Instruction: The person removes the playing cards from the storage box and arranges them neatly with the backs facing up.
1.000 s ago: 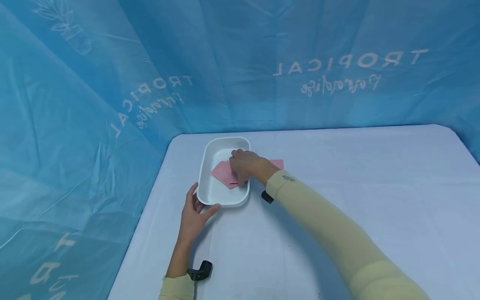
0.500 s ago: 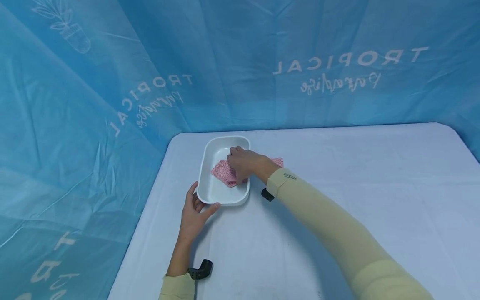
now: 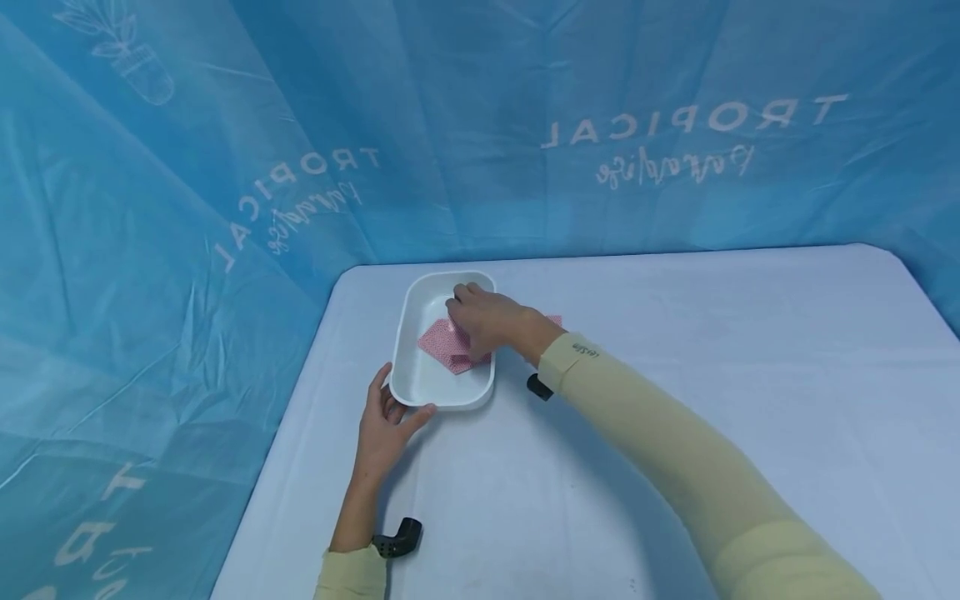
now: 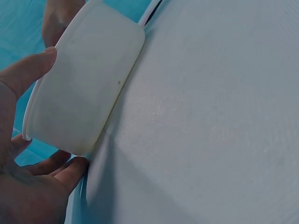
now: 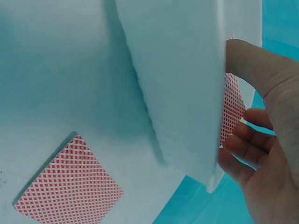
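Note:
A white oblong basin (image 3: 431, 385) stands near the far left corner of the table. My left hand (image 3: 381, 435) grips its near left corner; in the left wrist view the thumb lies on the outer wall (image 4: 88, 79), with the other fingers round the side. My right hand (image 3: 489, 321) reaches over the basin's right rim. Its thumb and curled fingers hold a red-and-white checked piece (image 5: 230, 107), apparently a folded cloth, partly hidden by the basin wall. Another checked piece (image 3: 435, 340) lies in the basin, partly covered by that hand.
Another checked square (image 5: 70, 184) lies on the table right of the basin, mostly hidden by my right wrist in the head view. A white cover (image 3: 675, 375) spreads over the table. Blue printed curtains (image 3: 637, 50) hang behind and to the left.
My right hand has shifted slightly away from me and left inside the basin, with the checked cloth moving along. My left hand keeps its grip on the corner.

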{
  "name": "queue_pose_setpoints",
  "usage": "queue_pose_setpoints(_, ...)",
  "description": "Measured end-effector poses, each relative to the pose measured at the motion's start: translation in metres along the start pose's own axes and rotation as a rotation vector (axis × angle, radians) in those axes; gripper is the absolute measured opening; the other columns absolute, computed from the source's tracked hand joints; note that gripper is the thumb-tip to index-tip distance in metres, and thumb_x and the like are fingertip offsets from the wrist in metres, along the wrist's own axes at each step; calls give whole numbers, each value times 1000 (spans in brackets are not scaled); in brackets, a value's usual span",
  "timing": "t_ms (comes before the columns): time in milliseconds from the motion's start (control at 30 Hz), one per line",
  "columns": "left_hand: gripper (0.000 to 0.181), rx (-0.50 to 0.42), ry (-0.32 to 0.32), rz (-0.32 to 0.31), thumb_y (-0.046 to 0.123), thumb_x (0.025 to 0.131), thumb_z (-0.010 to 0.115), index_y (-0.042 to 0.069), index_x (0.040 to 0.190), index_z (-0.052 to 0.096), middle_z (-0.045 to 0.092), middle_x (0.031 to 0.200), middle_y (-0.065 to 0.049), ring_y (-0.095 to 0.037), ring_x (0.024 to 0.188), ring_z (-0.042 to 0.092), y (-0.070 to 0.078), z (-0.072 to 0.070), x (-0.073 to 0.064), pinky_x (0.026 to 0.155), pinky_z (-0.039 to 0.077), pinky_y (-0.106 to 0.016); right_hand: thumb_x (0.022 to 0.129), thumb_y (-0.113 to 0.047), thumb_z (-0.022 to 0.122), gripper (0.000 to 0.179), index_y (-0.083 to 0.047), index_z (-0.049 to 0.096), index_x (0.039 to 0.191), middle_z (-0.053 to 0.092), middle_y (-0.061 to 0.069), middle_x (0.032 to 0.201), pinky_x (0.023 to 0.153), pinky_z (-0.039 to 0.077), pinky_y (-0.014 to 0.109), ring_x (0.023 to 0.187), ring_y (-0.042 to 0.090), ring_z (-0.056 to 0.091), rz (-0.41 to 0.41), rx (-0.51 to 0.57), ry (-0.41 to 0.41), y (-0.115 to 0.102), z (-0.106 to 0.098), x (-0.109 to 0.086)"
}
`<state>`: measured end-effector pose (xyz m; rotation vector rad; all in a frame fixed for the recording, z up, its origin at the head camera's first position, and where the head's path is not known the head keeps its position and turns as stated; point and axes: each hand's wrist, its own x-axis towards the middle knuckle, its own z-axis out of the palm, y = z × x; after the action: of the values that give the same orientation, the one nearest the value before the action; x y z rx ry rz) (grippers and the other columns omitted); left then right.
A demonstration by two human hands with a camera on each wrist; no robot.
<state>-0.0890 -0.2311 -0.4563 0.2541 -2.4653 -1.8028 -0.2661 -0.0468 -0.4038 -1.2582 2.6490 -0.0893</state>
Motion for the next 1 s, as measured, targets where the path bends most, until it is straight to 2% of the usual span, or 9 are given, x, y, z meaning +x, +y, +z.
queue_pose_setpoints(133,98,-51,-4,-15,14,77,83,13,152,20,38,144,-20,-32,131,42,-5,-1,1,102,42,-38,75,-46,77,74,-8,46,130,40,3,115,82,45,30,104,19,36,-9,-3,16,-3,-5,-1)
queue_pose_setpoints(200,99,-69,0,-21,16,76,84,16,152,20,39,144,-19,-31,130,43,-11,-1,2,100,43,-36,75,-49,75,77,-7,44,131,40,3,116,84,45,31,106,19,36,-15,3,30,-3,-8,-1)
queue_pose_setpoints(400,99,-50,31,-19,27,73,86,26,151,24,42,141,-12,-25,128,46,-30,-2,7,97,45,-28,74,-50,75,83,-6,41,136,39,5,120,90,44,31,109,19,36,-19,16,51,-1,-16,-4)
queue_pose_setpoints(533,100,-36,45,-4,30,72,86,25,151,25,44,140,-11,-25,127,48,-32,-1,7,95,46,-27,74,-49,76,82,-6,42,134,39,4,120,87,45,30,109,19,36,-26,38,65,0,-25,-9)
queue_pose_setpoints(767,100,-25,64,-17,30,71,87,25,150,25,44,140,-9,-25,126,48,-30,0,5,95,46,-25,73,-45,79,88,-6,38,140,38,3,120,83,46,28,110,18,34,-10,66,86,2,-39,-21)
queue_pose_setpoints(1000,98,-6,66,16,32,72,86,26,150,28,44,140,-9,-26,124,50,-31,3,8,95,47,-31,71,-50,79,92,-7,38,141,39,3,123,88,46,29,113,18,34,37,45,73,12,-43,-33)
